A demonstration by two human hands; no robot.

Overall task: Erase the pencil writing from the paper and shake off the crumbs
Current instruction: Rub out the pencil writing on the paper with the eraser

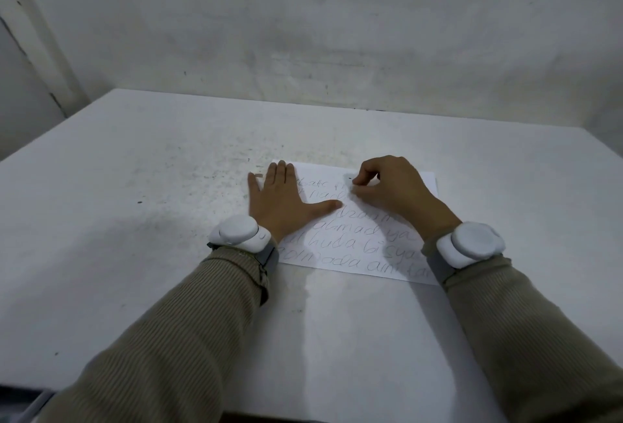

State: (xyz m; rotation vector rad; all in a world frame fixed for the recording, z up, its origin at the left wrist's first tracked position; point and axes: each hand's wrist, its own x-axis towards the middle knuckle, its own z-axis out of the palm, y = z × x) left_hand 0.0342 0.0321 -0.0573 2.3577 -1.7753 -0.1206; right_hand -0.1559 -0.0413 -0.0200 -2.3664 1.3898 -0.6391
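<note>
A white sheet of paper [340, 247] with several lines of pencil writing lies flat on the white table [151, 220]. My left hand [281, 202] lies flat with spread fingers on the sheet's left edge, thumb stretched out over the writing. My right hand [387, 188] hovers over the upper part of the sheet with curled fingers, pinching a small object against the paper; only a tiny dark tip [352, 180] of it shows, so I cannot tell what it is.
The table carries dark specks and smudges left of the paper [188, 173]. A scuffed white wall [303, 35] rises right behind the table's far edge. Both wrists wear white round devices [237, 232] over beige ribbed sleeves.
</note>
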